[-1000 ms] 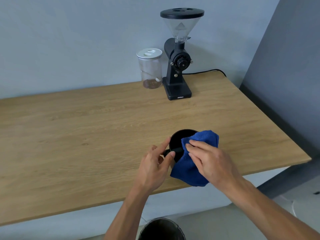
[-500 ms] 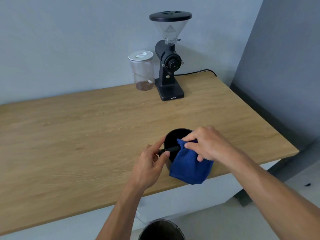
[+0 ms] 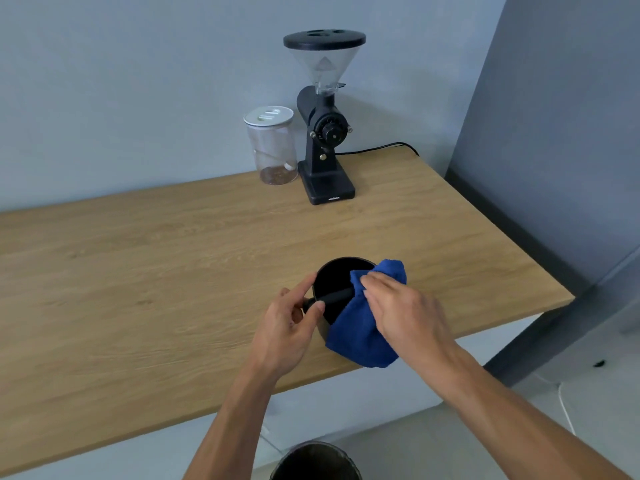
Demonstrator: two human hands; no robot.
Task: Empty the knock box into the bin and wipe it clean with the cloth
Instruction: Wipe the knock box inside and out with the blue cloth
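The black round knock box (image 3: 334,277) stands upright near the front edge of the wooden table (image 3: 173,271), its knock bar running across the opening. My left hand (image 3: 289,325) pinches the left end of the bar and the rim. A blue cloth (image 3: 363,336) drapes over the box's right rim and hangs down its front. My right hand (image 3: 403,311) lies flat on the cloth, fingers pressing it against the rim. The dark bin (image 3: 315,462) sits on the floor below the table edge, only its top showing.
A black coffee grinder (image 3: 323,133) with a clear hopper stands at the back of the table, its cable trailing right. Beside it on the left is a clear jar (image 3: 273,147) with a white lid. A grey wall panel rises to the right.
My right hand went from a bunched grip on the cloth over the box to a flat press on its right rim. The cloth spread out. My left hand kept hold of the bar end.
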